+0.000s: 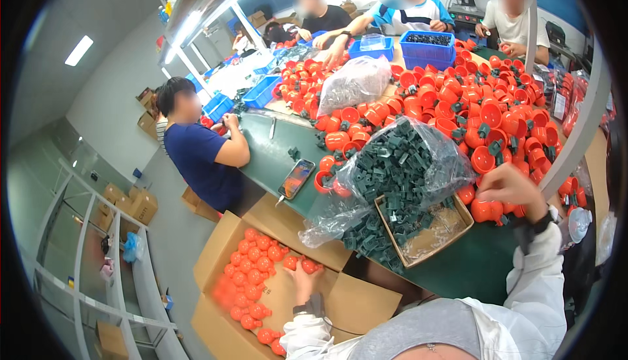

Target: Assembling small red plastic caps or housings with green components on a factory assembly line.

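Observation:
My left hand [303, 283] is down inside an open cardboard box [340, 302], its fingers around a red plastic cup [309, 266]. Another red cup touches the thumb side. Rows of rounded red cups [252, 275] lie along the left part of the box. At the right of the table, my right hand [513, 186] is bent downward with its fingertips closed on a red cup [483, 211] at the pile's near edge. Between my hands, dark green plastic clips [392, 163] spill from a clear bag [451, 170] into and around a shallow cardboard tray [466, 219].
A large heap of red cups [484, 114] covers the far right of the table. A phone [296, 179] with a cable lies on the green tabletop [261, 147]. Blue bins [426, 52] stand farther back. A metal post [582, 137] rises beside my right arm. Several co-workers sit around the table.

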Demonstrator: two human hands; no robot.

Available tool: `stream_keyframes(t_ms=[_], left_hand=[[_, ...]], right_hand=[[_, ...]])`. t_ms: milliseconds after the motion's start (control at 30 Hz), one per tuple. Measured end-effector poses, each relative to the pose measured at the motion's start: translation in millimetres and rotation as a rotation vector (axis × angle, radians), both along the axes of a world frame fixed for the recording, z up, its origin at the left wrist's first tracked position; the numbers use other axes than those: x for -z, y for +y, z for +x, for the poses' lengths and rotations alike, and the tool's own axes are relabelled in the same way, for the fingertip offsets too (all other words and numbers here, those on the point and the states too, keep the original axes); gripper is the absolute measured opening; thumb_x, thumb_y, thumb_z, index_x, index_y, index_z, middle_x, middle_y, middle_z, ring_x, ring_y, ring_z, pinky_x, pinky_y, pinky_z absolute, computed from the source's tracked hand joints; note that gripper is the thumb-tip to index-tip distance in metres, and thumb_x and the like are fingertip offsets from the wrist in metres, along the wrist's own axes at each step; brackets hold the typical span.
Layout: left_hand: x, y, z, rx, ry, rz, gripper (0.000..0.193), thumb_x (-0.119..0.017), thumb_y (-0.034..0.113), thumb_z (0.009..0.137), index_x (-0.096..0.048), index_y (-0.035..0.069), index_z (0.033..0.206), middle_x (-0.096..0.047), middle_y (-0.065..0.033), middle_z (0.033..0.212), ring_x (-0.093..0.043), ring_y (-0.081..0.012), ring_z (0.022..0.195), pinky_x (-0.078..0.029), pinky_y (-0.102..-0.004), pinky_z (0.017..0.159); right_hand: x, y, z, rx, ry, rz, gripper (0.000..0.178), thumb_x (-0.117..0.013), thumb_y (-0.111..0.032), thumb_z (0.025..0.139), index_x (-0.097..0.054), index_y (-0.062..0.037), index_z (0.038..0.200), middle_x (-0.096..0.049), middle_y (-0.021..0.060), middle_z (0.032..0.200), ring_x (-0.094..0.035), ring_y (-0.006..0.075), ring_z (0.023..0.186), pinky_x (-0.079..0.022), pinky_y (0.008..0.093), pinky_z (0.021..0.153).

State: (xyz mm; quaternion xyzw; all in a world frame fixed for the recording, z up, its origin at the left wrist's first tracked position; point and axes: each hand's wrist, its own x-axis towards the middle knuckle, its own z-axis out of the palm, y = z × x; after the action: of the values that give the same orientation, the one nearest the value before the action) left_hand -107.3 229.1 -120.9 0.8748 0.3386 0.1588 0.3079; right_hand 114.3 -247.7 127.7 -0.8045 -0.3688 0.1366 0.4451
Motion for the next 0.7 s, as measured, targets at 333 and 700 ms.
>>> stream_keyframes(t_ms=[333, 700], left_hand=[[-26, 31, -37, -0.397, -0.246, -0.034, 0.056, -0.072, 0.032, 0.073, -0.047, -0.002, 0.109, -0.046, -0.0219, 0.113, -0.052, -0.0299, 0.092, -0.043, -0.0423, 0.083], [-120, -80, 18, 0.015, -0.726, -1.340, 0.036, -0.040, 0.032, 0.091, -0.050, 0.003, 0.110, -0.056, -0.0174, 0.108, -0.059, -0.0290, 0.093, -0.050, -0.0411, 0.079]], right_hand=[[81, 95, -16, -0.169, -0.514, -0.497, 0.008, -0.060, -0.012, 0.069, -0.064, -0.0061, 0.072, -0.062, 0.0144, 0.069, -0.062, 0.0311, 0.067, -0.049, 0.0407, 0.058], [82, 99, -31, -0.065, -0.518, -0.521, 0.013, -0.063, -0.016, 0.068, -0.064, -0.0031, 0.066, -0.061, 0.0157, 0.066, -0.062, 0.0318, 0.063, -0.049, 0.0402, 0.057]])
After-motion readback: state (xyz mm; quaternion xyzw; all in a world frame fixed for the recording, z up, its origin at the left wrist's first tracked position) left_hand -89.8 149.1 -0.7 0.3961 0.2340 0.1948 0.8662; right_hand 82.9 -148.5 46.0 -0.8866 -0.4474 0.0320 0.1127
